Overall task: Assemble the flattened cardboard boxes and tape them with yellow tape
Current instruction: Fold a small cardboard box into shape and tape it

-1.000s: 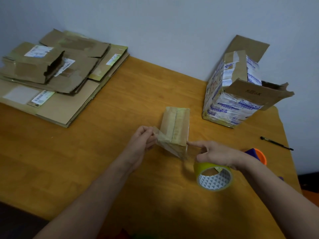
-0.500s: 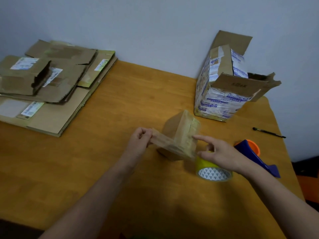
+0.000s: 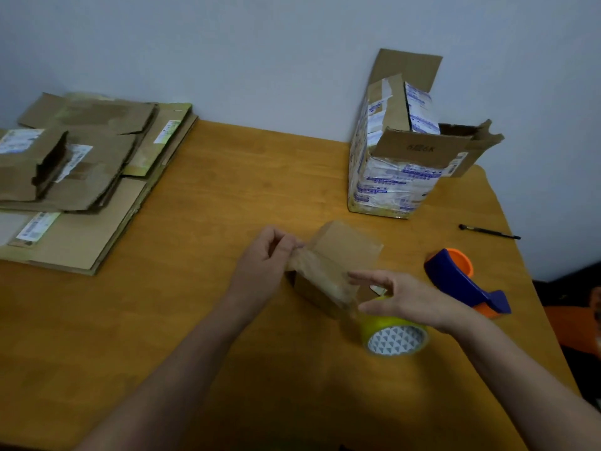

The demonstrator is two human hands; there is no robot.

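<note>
The left hand has its thumb and fingertips closed tight on the free end of a strip of tape, pinching it just at the near-left top edge of a small cardboard box. From that pinch the strip runs down and to the right across the box's near face towards the yellow tape roll. The right hand lies over the top of the roll, with its forefinger and thumb stretched out towards the box. From here I cannot tell whether the fingers underneath actually grip the roll or only rest on it. The roll stands on its edge right beside the box, with its white patterned core facing us. The small box sits tilted near the middle of the wooden table, between the two hands. Just to the right of the right hand lies a blue and orange tape dispenser, and beyond it a black pen near the table's edge. A tall printed box stands at the back by the wall with its flaps open. Well apart on the far left lies a stack of flattened cardboard boxes.
</note>
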